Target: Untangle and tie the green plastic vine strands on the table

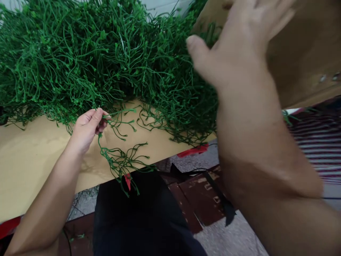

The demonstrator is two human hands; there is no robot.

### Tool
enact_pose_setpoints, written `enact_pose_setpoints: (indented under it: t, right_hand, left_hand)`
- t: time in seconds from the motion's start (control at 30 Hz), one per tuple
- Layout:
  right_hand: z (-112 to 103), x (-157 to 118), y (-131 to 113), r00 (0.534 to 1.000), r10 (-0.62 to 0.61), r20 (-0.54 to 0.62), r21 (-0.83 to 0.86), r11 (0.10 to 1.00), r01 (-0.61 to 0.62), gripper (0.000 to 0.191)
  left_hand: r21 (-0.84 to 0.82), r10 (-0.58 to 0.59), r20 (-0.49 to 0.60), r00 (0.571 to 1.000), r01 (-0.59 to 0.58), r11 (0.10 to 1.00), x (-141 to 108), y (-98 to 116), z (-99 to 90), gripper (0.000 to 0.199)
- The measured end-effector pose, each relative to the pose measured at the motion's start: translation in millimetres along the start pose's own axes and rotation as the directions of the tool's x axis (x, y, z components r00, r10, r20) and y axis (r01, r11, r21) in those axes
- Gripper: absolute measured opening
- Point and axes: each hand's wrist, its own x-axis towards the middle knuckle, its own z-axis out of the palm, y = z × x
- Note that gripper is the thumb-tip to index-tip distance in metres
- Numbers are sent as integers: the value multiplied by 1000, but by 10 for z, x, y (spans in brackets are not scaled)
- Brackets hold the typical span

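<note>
My left hand pinches the stem of an artificial green plant sprig between thumb and fingers. The sprig's thin forked strands hang down past the front edge of a tan cardboard sheet. Behind it, a large heap of similar green artificial sprigs spreads across the back of the sheet. At the upper right my right hand is raised, open, thumb held apart and fingers stretched out, some cut off by the top of the view. It is in front of a brown cardboard panel, beside the heap; whether it touches either I cannot tell.
Red strips show at the sheet's front edge. My dark-clothed leg is below it. A worn brown wooden surface with black straps lies lower down, above a grey speckled floor. Striped fabric is at the right.
</note>
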Motion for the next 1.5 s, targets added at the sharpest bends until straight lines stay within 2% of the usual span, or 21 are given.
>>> enact_pose_setpoints:
  t: [0.07,0.1,0.17,0.2,0.27,0.37,0.5,0.6,0.7,0.83,0.93,0.97,1.0,1.1,1.13,1.17,1.2,1.3,1.37,1.43,1.5]
  right_hand:
    - [73,-240,-195,979,-153,137,133,982,135,49]
    - [122,-374,-308,941,-251,227,283,941,183,41]
    - [229,-624,-521,818,-437,374,564,807,173,30]
    - [280,-726,-608,758,-501,419,643,753,143,27]
    - [366,-869,-726,684,-561,466,697,709,107,24]
    - [446,-948,-771,652,-590,477,722,686,93,22]
    - [485,-966,-753,605,-695,388,819,562,120,26]
    - [489,-1021,-773,624,-724,293,856,489,166,29]
    - [491,-1079,-783,628,-743,233,852,467,236,29]
    - [495,-1080,-701,562,-806,184,849,418,323,25]
    - [406,-1111,-672,533,-831,156,870,371,324,22]
    - [336,-1146,-695,506,-853,130,896,319,308,21]
    - [246,-1193,-736,443,-892,90,927,238,290,20]
    - [-63,-1337,-922,109,-992,-70,968,-41,249,15]
    - [-137,-1352,-977,62,-995,-79,961,-59,270,16]
    - [-177,-1336,-1011,85,-995,-56,946,-25,325,17]
    - [-179,-1282,-1015,180,-984,-8,916,65,397,19]
    - [-12,-915,-791,630,-769,104,687,514,514,30]
    - [131,-577,-470,817,-568,98,451,757,473,30]
    - [221,-279,-131,940,-342,-2,191,922,336,24]
    - [262,-120,92,977,-175,-121,40,983,181,32]
  left_hand:
    - [39,7,31,999,-8,999,4,-5,10,30]
    - [62,16,39,999,-18,998,4,-6,15,30]
    - [107,45,39,998,-49,993,3,-11,19,31]
    - [125,65,34,997,-69,990,2,-14,17,33]
    - [150,97,24,995,-99,984,2,-22,5,36]
    - [177,138,14,990,-138,975,5,-35,-16,37]
    - [223,208,27,978,-208,952,15,-51,-29,39]
    - [214,247,28,969,-247,945,26,-61,-28,42]
    - [217,249,13,968,-246,945,19,-71,-6,42]
    - [342,225,-18,974,-206,917,-25,-89,49,37]
    - [496,273,-48,961,-215,841,-15,-105,10,35]
    - [542,295,-72,953,-211,814,4,-107,-38,34]
    - [579,318,-106,942,-201,790,27,-104,-103,33]
    - [616,370,-266,890,-138,775,77,-54,-320,32]
    - [622,386,-304,871,-126,773,75,-25,-365,31]
    - [614,377,-320,869,-113,781,66,6,-384,30]
    - [596,351,-308,884,-108,795,50,35,-377,30]
    - [503,249,-203,947,-117,856,4,89,-264,28]
    - [410,202,-162,966,-120,904,-5,100,-194,27]
    - [308,170,-171,970,-111,945,1,106,-164,27]
    - [230,148,-191,970,-102,968,8,114,-158,27]
